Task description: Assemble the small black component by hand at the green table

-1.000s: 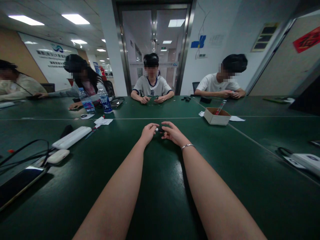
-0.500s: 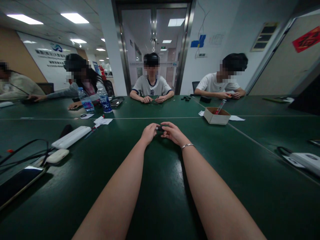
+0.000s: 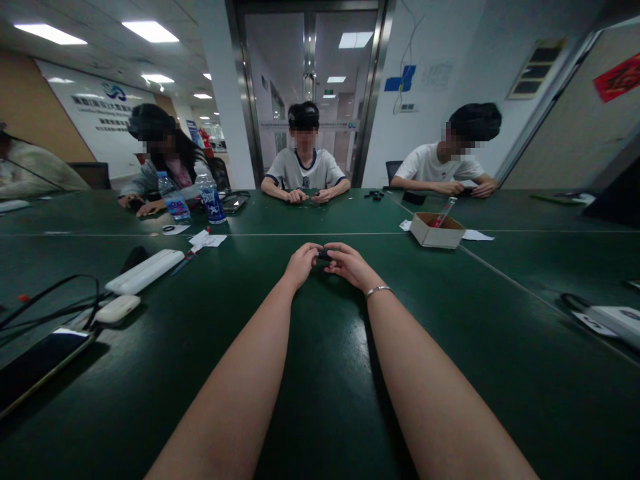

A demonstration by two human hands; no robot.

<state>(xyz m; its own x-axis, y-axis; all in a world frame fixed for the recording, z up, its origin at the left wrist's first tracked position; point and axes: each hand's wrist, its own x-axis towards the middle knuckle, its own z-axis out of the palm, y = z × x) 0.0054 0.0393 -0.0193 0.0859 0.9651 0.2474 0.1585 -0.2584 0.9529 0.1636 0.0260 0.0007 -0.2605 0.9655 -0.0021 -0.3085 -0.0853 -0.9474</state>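
Note:
Both arms reach forward over the dark green table (image 3: 325,373). Between my fingertips is a small dark object (image 3: 324,255), too small and too covered to name. My left hand (image 3: 303,265) is closed on its left end. From the other side, my right hand (image 3: 350,264) pinches its right end, with the lower fingers curled beneath. A silver bracelet (image 3: 379,291) circles my right wrist. Much of the object is hidden behind the fingers of both hands.
Right of my hands stands an open cardboard box (image 3: 437,233) holding a red-and-clear tube. To the left lie a white power bank (image 3: 145,271), a phone (image 3: 45,367) and cables. Two water bottles (image 3: 212,199) stand farther back. People sit across the table.
My hands stay together at the small dark object, with only slight finger movement. Across the table at left, a person's outstretched arm has drawn back.

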